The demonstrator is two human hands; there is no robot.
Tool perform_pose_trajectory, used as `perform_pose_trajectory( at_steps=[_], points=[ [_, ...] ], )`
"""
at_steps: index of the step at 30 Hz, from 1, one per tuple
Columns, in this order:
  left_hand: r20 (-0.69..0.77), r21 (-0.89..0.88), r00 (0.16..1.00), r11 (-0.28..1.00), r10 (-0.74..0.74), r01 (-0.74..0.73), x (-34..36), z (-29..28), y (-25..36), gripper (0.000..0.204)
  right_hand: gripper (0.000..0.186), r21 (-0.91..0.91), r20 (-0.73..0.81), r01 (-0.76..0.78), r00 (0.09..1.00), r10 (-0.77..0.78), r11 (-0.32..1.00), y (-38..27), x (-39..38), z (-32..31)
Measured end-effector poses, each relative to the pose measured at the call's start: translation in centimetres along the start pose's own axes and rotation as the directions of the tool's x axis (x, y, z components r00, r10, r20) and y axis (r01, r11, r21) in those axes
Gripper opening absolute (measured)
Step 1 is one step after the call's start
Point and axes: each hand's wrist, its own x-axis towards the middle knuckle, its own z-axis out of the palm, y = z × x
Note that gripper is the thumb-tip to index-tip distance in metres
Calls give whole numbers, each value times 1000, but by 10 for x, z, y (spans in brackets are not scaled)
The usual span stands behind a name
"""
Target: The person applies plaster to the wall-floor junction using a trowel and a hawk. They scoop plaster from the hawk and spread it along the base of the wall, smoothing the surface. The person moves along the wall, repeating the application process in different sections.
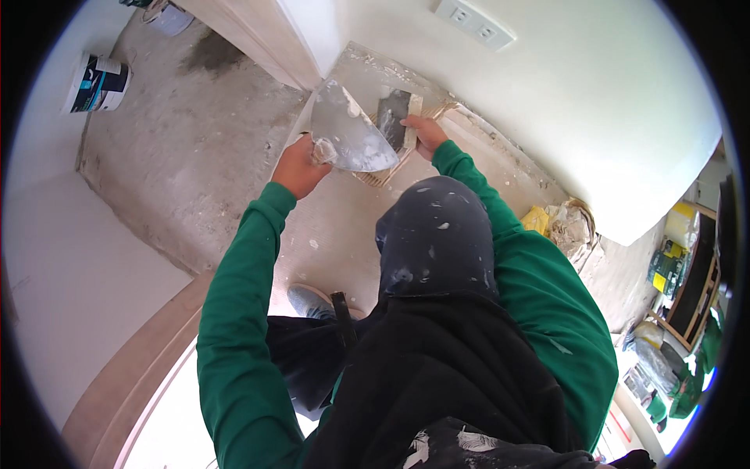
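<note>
My left hand point(303, 168) is closed around the handle of a wide metal scraper blade point(348, 129), smeared with pale material, over the floor by the wall corner. Just to its right, my right hand point(424, 136) grips a dark rectangular piece point(393, 113) with a pale edge, its thumb on top. Beneath both tools is a beige piece with ridged edges point(374, 177); whether they touch it is unclear. My dark, paint-flecked knee point(433, 230) is bent below my hands.
A wooden door frame point(258, 39) and white wall with sockets point(474, 23) border the corner. Buckets point(98, 84) stand at upper left. A crumpled bag point(566, 230) lies against the wall at right. Assorted materials point(668, 266) sit at far right. My shoe point(308, 301) is below left.
</note>
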Motion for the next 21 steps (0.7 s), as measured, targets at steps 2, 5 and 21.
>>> perform_pose_trajectory(
  at_steps=[2, 5, 21],
  points=[
    [-4, 109, 997, 991, 78, -78, 4, -4, 1, 41, 27, -48, -33, -33, 999, 32, 998, 5, 7, -9],
    [-110, -78, 993, 997, -36, 28, 12, 8, -34, 42, 25, -133, -34, -97, 995, 93, 986, 28, 13, -13],
    [-108, 849, 874, 502, 473, -167, 102, 50, -357, 43, 28, -858, 145, 186, 982, -122, 479, -17, 9, 48]
  ],
)
